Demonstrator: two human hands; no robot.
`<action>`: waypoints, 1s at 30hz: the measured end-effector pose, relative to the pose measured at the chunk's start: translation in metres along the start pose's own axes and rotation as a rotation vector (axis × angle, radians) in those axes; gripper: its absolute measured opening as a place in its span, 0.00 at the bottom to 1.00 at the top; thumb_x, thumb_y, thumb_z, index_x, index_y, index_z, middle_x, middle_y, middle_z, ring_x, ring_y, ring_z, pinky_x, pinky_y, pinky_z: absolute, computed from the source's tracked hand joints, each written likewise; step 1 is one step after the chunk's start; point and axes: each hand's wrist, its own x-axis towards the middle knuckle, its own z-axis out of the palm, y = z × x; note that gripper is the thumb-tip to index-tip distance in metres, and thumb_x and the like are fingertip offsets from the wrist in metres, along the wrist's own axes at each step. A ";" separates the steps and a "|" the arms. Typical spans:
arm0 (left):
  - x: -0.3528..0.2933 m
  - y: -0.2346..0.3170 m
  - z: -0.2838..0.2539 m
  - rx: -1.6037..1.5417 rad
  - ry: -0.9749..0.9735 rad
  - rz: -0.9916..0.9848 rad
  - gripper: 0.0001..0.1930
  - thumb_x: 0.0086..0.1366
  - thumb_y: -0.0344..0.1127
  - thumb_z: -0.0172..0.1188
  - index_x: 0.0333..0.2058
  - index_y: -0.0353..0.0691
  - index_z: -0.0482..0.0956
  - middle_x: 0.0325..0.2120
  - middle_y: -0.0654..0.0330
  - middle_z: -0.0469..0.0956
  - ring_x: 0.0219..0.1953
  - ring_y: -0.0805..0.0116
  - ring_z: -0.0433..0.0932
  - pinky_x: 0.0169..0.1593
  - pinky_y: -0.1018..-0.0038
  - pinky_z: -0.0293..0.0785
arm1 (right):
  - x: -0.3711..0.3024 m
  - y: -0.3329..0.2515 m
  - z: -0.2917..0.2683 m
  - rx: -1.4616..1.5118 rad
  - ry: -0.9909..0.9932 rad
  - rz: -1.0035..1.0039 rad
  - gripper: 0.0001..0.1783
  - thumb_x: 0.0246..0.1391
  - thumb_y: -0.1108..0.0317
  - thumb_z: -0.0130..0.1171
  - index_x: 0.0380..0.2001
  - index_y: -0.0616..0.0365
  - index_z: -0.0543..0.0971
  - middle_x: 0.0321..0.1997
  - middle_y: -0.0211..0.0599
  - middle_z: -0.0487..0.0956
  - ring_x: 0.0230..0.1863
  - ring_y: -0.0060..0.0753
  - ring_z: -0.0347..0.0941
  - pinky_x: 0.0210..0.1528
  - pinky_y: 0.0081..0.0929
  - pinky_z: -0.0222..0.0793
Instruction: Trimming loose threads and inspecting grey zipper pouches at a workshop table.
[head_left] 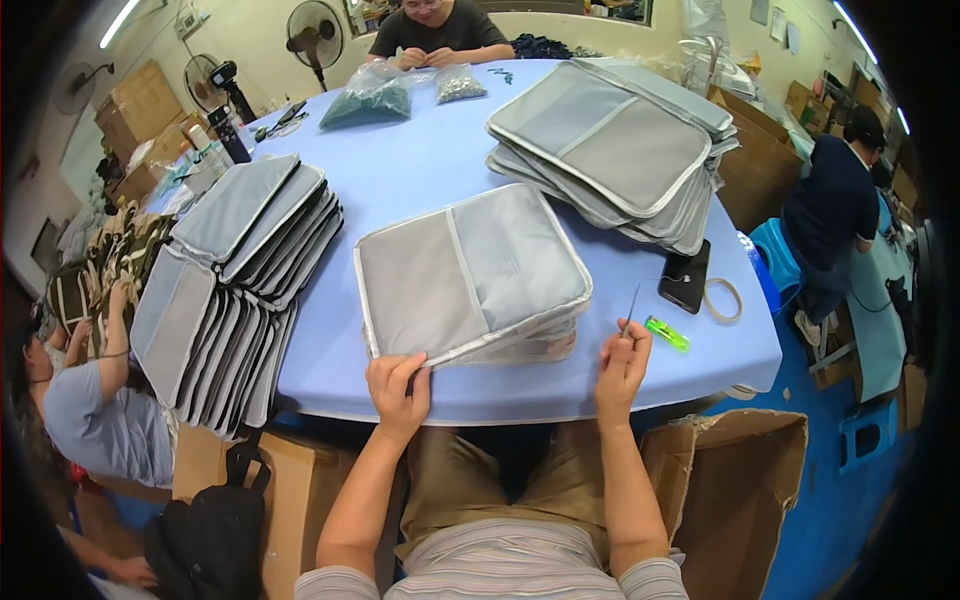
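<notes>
A grey rectangular fabric piece (470,265) with a pale bound edge and a strip across its middle lies in front of me, on top of a small pile. My left hand (398,392) is closed on its near left corner, thumb and fingers pinching the edge. To the right of the pile, my right hand (625,370) grips a thin pointed metal tool (634,306), tip upward; its exact kind is hard to make out. Just beside that hand lies a bright green lighter (668,334), with a black phone (685,278) and a roll of tape (723,300) beyond it.
Tall stacks of similar grey pieces stand at left (215,290) and far right (610,140) of the blue-covered table (420,170). Bags of green (368,100) and silvery small parts (460,85) lie near a person opposite. An open cardboard box (740,490) stands by my right leg.
</notes>
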 end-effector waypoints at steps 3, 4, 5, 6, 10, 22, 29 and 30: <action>0.002 0.000 0.002 -0.022 -0.005 -0.015 0.17 0.44 0.22 0.63 0.36 0.42 0.76 0.28 0.61 0.71 0.31 0.62 0.69 0.36 0.70 0.62 | 0.002 -0.006 -0.003 0.052 -0.073 0.017 0.14 0.60 0.63 0.47 0.46 0.58 0.64 0.22 0.21 0.63 0.20 0.10 0.52 0.21 0.10 0.46; 0.003 0.000 0.003 -0.024 -0.014 -0.027 0.16 0.44 0.22 0.63 0.35 0.42 0.76 0.28 0.61 0.71 0.31 0.62 0.69 0.36 0.70 0.62 | 0.003 -0.010 -0.003 0.046 -0.120 0.025 0.14 0.59 0.65 0.49 0.46 0.58 0.64 0.22 0.20 0.62 0.20 0.10 0.52 0.22 0.10 0.47; 0.003 0.001 0.002 -0.012 -0.009 -0.030 0.16 0.44 0.22 0.63 0.35 0.42 0.76 0.28 0.61 0.71 0.31 0.62 0.69 0.36 0.70 0.62 | 0.002 -0.017 -0.001 -0.044 -0.148 0.062 0.10 0.55 0.68 0.54 0.39 0.58 0.68 0.22 0.18 0.62 0.21 0.10 0.52 0.24 0.10 0.48; 0.003 0.002 0.002 -0.007 -0.008 -0.033 0.16 0.44 0.22 0.63 0.35 0.42 0.76 0.27 0.61 0.71 0.31 0.62 0.69 0.36 0.70 0.62 | 0.002 -0.017 -0.001 -0.083 -0.193 0.064 0.08 0.52 0.70 0.57 0.33 0.58 0.69 0.20 0.17 0.61 0.21 0.09 0.51 0.23 0.11 0.46; 0.005 0.007 0.001 0.011 0.001 -0.053 0.14 0.45 0.22 0.62 0.33 0.43 0.76 0.27 0.61 0.71 0.31 0.62 0.69 0.36 0.70 0.62 | 0.000 -0.023 0.003 -0.115 -0.216 0.083 0.10 0.51 0.71 0.58 0.22 0.60 0.69 0.18 0.18 0.62 0.21 0.10 0.52 0.22 0.12 0.48; -0.020 -0.021 -0.083 0.163 -0.103 -0.118 0.09 0.51 0.21 0.58 0.32 0.41 0.74 0.33 0.55 0.71 0.37 0.56 0.69 0.51 0.59 0.66 | 0.022 -0.026 0.010 -0.072 -0.182 0.071 0.09 0.59 0.66 0.49 0.31 0.60 0.74 0.20 0.20 0.65 0.21 0.10 0.55 0.22 0.11 0.51; -0.017 -0.024 -0.090 0.157 -0.072 -0.141 0.09 0.49 0.22 0.59 0.30 0.40 0.75 0.32 0.55 0.72 0.37 0.54 0.70 0.48 0.60 0.68 | 0.068 -0.022 0.087 -0.374 -0.367 -0.254 0.16 0.40 0.68 0.65 0.33 0.60 0.72 0.31 0.40 0.73 0.34 0.39 0.70 0.37 0.29 0.67; -0.019 -0.025 -0.093 0.156 -0.064 -0.155 0.08 0.49 0.22 0.59 0.30 0.39 0.75 0.32 0.55 0.72 0.37 0.54 0.70 0.48 0.60 0.68 | 0.070 -0.022 0.101 -0.429 -0.404 -0.311 0.17 0.40 0.68 0.65 0.34 0.59 0.72 0.32 0.40 0.73 0.36 0.40 0.71 0.38 0.30 0.67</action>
